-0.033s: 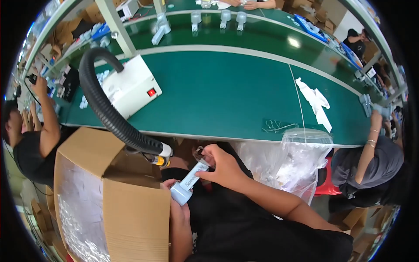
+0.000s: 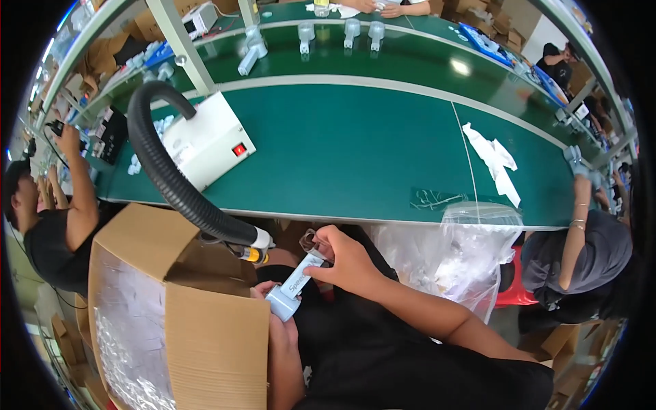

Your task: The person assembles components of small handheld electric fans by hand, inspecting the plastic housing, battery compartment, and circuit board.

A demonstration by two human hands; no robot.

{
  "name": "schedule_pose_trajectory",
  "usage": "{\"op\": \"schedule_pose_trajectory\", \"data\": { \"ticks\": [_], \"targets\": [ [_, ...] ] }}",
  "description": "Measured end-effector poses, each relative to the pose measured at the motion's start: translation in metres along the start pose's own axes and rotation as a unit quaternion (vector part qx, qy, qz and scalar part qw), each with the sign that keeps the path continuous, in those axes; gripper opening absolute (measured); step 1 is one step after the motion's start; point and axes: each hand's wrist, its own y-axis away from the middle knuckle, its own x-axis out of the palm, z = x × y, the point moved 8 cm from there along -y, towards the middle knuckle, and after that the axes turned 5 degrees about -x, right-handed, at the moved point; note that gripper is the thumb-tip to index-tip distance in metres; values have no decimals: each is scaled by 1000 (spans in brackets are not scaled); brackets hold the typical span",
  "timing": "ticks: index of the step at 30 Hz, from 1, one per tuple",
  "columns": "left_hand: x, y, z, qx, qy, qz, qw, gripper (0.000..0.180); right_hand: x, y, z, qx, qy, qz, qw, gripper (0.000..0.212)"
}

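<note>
A light blue plastic housing [image 2: 294, 283], with a wide box-like lower end and a narrow handle bearing printed letters, is held slanting above my lap. My left hand [image 2: 281, 329] grips its wide end from below, partly hidden behind it. The fingers and thumb of my right hand [image 2: 345, 258] close around the upper end of the handle. A clear, ring-like piece [image 2: 307, 240] shows at that end by my right fingertips; whether it is fixed to the housing I cannot tell. Left of my hands hangs the yellow-ringed nozzle [image 2: 255, 254] of a black flexible hose.
An open carton [image 2: 215, 342] with clear plastic wrap stands close on my left. The hose [image 2: 154, 150] arches from a white machine [image 2: 217, 140] on the green bench [image 2: 342, 150]. A clear bag [image 2: 465, 256] hangs at the bench edge. Co-workers sit at both sides.
The carton and hose nozzle sit slightly further right in view. The clear piece shows a little more beside my right fingertips. Both hands keep their hold on the housing.
</note>
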Motion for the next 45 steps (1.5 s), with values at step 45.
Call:
{"op": "schedule_pose_trajectory", "data": {
  "ticks": [45],
  "targets": [
    [43, 13, 3, -37, -107, 117, 987, 38, -28, 30, -35, 164, -46, 442, 881, 31]
  ]
}}
